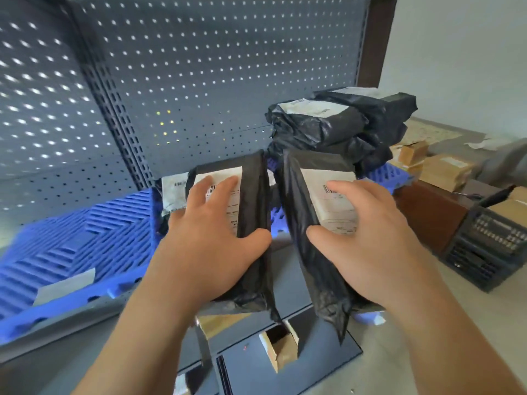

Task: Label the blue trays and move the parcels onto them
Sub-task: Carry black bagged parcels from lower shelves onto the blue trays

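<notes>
My left hand [212,238] grips a black parcel [253,195] with a white shipping label, thumb on its right edge. My right hand [368,243] grips a second black parcel [296,201], thumb on its left side, fingers over its label. Both parcels hang over the front edge of the shelf. A blue slatted tray [71,238] lies on the shelf at the left, with a pale label [65,286] stuck on its front rim. Another black parcel [171,195] stands on the tray behind my left hand. A stack of black parcels [336,124] sits on a blue tray [382,178] at the right.
A dark pegboard shelf back [185,67] rises behind the trays. Brown cardboard boxes [445,169] and a dark crate [484,246] stand on the floor at the right. A small open carton [281,349] lies below near the shelf foot.
</notes>
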Demonstrator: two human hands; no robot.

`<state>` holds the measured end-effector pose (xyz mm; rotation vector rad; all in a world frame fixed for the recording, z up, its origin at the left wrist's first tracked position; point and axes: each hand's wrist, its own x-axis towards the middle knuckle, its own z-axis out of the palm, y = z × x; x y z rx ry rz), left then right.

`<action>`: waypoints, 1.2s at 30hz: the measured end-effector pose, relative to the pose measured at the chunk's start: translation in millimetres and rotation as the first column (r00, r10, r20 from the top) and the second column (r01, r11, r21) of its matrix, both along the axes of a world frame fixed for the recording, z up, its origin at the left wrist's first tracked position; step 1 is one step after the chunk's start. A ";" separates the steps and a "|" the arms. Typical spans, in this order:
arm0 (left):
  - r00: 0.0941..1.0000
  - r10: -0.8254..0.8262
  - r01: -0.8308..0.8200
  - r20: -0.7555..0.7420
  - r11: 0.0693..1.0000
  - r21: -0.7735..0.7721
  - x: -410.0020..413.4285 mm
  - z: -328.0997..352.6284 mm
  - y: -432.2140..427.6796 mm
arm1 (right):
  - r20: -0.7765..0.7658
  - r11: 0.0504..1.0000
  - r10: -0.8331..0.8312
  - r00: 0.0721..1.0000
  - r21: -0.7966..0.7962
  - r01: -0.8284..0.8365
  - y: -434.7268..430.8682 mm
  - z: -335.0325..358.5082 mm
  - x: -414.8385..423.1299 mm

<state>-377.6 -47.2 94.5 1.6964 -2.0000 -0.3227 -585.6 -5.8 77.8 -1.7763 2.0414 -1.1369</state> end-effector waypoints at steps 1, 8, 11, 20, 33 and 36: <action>1.000 0.020 -0.020 -0.009 1.000 -0.008 6.6 1.2 -5.4 | 0.002 1.000 0.022 1.000 -0.012 -0.022 -8.7 2.0 4.4; 0.996 0.084 -0.085 -0.020 0.994 -0.070 52.3 8.6 -56.2 | -0.042 0.996 0.069 0.997 -0.060 -0.071 -72.8 22.6 41.0; 0.995 0.097 -0.098 -0.024 0.992 -0.075 66.4 11.0 -79.5 | -0.051 0.996 0.069 0.996 -0.052 -0.071 -99.2 27.4 53.8; 0.983 0.183 -0.182 0.025 0.982 -0.045 83.2 10.7 -126.7 | -0.111 0.994 0.107 0.988 0.015 -0.105 -172.4 31.3 73.2; 0.943 0.313 -0.320 0.111 0.945 0.060 55.4 13.9 -178.6 | -0.267 0.962 0.230 0.936 0.210 -0.176 -259.9 29.6 72.2; 0.940 0.319 -0.330 0.123 0.940 0.089 47.1 14.3 -188.4 | -0.298 0.956 0.246 0.922 0.229 -0.181 -271.3 28.2 69.9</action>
